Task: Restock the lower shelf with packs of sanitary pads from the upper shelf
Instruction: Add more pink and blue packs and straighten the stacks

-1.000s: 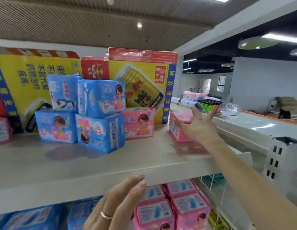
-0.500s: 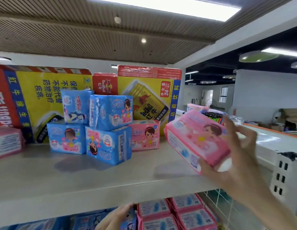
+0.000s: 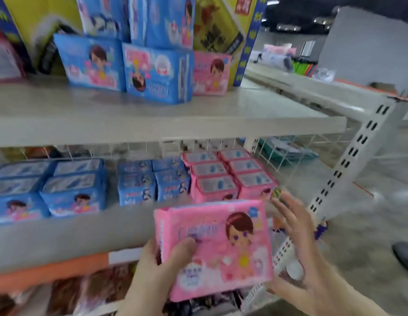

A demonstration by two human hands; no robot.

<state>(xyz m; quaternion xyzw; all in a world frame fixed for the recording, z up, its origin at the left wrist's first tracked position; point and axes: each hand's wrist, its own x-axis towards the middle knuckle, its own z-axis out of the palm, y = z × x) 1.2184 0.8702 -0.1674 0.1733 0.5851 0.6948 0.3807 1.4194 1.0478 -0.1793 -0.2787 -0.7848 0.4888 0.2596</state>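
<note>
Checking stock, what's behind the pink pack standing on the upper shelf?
A yellow carton stands right behind the pink pack. The carton's lower face is covered by it.

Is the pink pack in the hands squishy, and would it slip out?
The pink pack is probably soft: the left hand thumb seems to dent its wrapper. It looks light, since the right hand only steadies its edge with loose fingers. The glossy plastic wrap might be a bit slippery.

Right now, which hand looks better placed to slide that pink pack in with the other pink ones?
Probably the left hand: its thumb and fingers grip the pink pack, while the right hand is open beside it. The pink stack sits just beyond.
</note>
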